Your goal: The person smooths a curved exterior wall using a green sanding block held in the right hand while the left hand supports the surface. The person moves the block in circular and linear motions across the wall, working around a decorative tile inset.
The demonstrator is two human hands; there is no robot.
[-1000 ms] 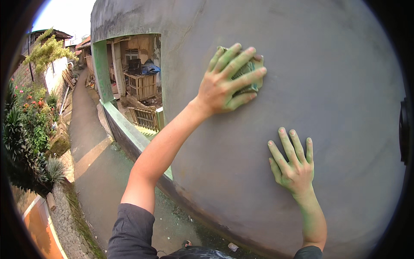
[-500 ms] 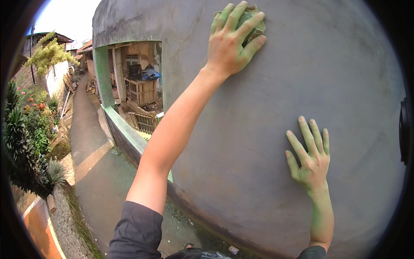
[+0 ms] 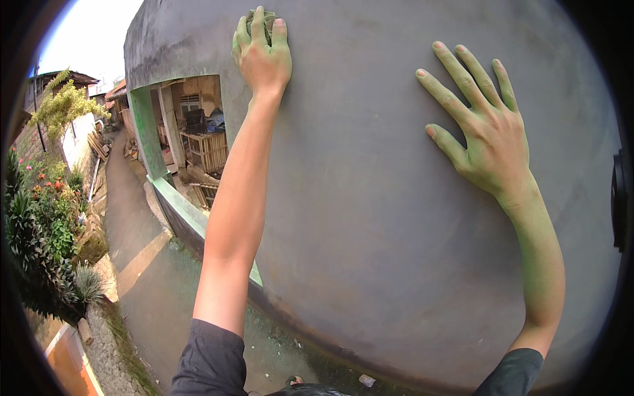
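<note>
High on the grey plastered wall (image 3: 370, 218), my left hand (image 3: 265, 63) presses a crumpled greenish mesh pad (image 3: 269, 25) flat to the surface. Its fingers cover most of the pad, and only some of the mesh shows between them. Farther right, my right hand (image 3: 485, 122) rests against the same wall with its fingers spread and nothing under them that I can see. Green dust or stain marks the fingers of both hands and my right forearm.
A window opening (image 3: 148, 132) with green edges sits left of my left arm, a slatted wooden crate (image 3: 206, 150) inside. Below runs a narrow concrete path (image 3: 142, 264). Flowering plants (image 3: 49, 224) line its far left side. A small pale scrap (image 3: 366, 380) lies near the wall's foot.
My left hand has slid left along the wall with the mesh pad under it. My right hand has moved up and looks larger, fingers still spread. The view has shifted somewhat.
</note>
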